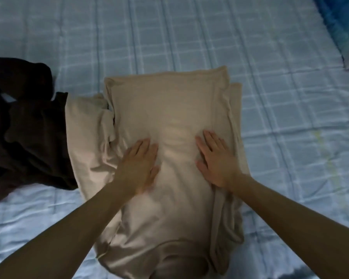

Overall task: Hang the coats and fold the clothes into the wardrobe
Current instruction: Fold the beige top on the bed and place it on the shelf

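Both palms laid flat, fingers straight, left hand (138, 164) and right hand (216, 161) pressed on folded beige garment (169, 109), dark brown garment (26, 125) heaped beside it, blue checked bedsheet (290, 117) underneath.

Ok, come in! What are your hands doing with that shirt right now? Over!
Left hand and right hand both flat, pressing the beige shirt. Shirt part-folded on the bed. Dark garment touching its left edge.

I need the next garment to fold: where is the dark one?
In the head view the dark garment lies crumpled on the bed at the left edge, its right side against the beige garment.
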Motion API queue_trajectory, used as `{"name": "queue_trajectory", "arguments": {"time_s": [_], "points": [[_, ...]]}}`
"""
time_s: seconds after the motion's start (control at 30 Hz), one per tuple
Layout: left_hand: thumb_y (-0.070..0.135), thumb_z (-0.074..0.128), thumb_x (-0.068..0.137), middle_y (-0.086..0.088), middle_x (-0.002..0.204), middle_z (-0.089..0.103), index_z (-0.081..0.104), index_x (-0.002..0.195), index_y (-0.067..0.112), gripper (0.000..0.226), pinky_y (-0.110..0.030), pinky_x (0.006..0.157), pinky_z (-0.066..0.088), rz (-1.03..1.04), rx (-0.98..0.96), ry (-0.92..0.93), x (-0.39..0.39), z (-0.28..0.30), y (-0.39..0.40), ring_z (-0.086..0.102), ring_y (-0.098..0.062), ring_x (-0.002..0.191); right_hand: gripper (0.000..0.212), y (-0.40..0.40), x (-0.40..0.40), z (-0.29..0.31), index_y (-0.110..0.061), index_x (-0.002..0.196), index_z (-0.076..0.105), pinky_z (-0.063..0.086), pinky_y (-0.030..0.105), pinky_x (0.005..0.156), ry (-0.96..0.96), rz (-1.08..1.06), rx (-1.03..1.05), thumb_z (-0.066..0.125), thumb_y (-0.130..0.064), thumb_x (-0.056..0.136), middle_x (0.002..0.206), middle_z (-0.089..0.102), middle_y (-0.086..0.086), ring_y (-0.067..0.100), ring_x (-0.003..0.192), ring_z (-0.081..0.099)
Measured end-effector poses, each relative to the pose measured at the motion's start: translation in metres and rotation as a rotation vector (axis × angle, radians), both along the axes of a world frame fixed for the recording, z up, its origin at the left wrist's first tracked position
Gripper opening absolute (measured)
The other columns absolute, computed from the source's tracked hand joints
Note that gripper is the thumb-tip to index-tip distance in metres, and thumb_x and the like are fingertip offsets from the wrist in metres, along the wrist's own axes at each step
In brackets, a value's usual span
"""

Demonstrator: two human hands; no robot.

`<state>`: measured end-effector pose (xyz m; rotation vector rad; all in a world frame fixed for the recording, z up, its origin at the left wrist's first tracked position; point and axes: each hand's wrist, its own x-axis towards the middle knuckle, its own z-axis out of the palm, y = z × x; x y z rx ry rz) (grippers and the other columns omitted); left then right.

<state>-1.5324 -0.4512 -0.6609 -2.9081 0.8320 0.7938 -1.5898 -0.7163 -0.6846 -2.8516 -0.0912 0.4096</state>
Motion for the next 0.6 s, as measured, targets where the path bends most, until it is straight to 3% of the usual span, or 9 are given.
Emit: {"name": "queue_trajectory", "arguments": {"time_s": [0.1,0.23,0.3,0.43,0.5,0.6], "points": [[0.048,0.035,0.092,-0.02,0.15,0.044,0.049,0.143,0.009,0.065,-0.052,0.108,0.042,-0.084,-0.158,-0.031,-0.058,0.003,0.023,0.044,-0.04,0.137,0.069,0.008,-0.062,0.005,-0.013,0.151,0.039,0.026,0.053,0.119,0.028,0.053,0.045,0.045,-0.041,0.088,0.16,0.028,0.019,0.038,0.148,0.027],[0.047,0.053,0.094,-0.009,0.135,0.06,0.067,0.121,0.014,0.045,-0.038,0.108,0.038,-0.2,-0.444,-0.081,-0.128,0.012,0.057,0.056,-0.029,0.124,0.044,0.023,-0.141,0.015,-0.016,0.126,0.065,0.033,0.05,0.115,-0.08,0.169,0.199,0.056,-0.039,0.089,0.145,0.053,0.013,0.034,0.138,0.044],[0.053,0.062,0.09,-0.005,0.13,0.062,0.07,0.116,0.015,0.046,-0.032,0.104,0.041,-0.261,-0.559,-0.03,-0.156,0.014,0.074,0.058,-0.024,0.12,0.035,0.032,-0.174,0.024,-0.017,0.112,0.071,0.043,0.044,0.106,-0.126,0.234,0.297,0.063,-0.044,0.091,0.13,0.062,0.009,0.029,0.124,0.055],[0.071,0.063,0.078,0.0,0.129,0.06,0.064,0.123,0.018,0.07,-0.031,0.096,0.042,-0.394,-0.447,0.013,-0.195,0.007,0.098,0.054,-0.019,0.116,0.058,0.048,-0.223,0.036,-0.021,0.114,0.066,0.044,0.032,0.087,-0.002,0.273,0.234,0.07,-0.063,0.074,0.114,0.059,-0.001,0.018,0.101,0.054],[0.062,0.07,0.073,0.0,0.129,0.059,0.061,0.125,0.019,0.069,-0.035,0.089,0.047,-0.376,-0.386,0.005,-0.201,-0.001,0.105,0.057,-0.022,0.111,0.067,0.052,-0.235,0.03,-0.018,0.119,0.061,0.047,0.033,0.082,0.006,0.207,0.12,0.074,-0.056,0.065,0.111,0.058,0.0,0.02,0.096,0.056],[0.042,0.073,0.07,-0.001,0.116,0.062,0.064,0.113,0.018,0.05,-0.04,0.08,0.052,-0.312,-0.419,-0.038,-0.205,-0.01,0.103,0.06,-0.025,0.098,0.044,0.056,-0.242,0.021,-0.017,0.101,0.065,0.045,0.038,0.081,-0.095,0.075,0.054,0.076,-0.038,0.064,0.095,0.06,0.001,0.027,0.086,0.058]]}}
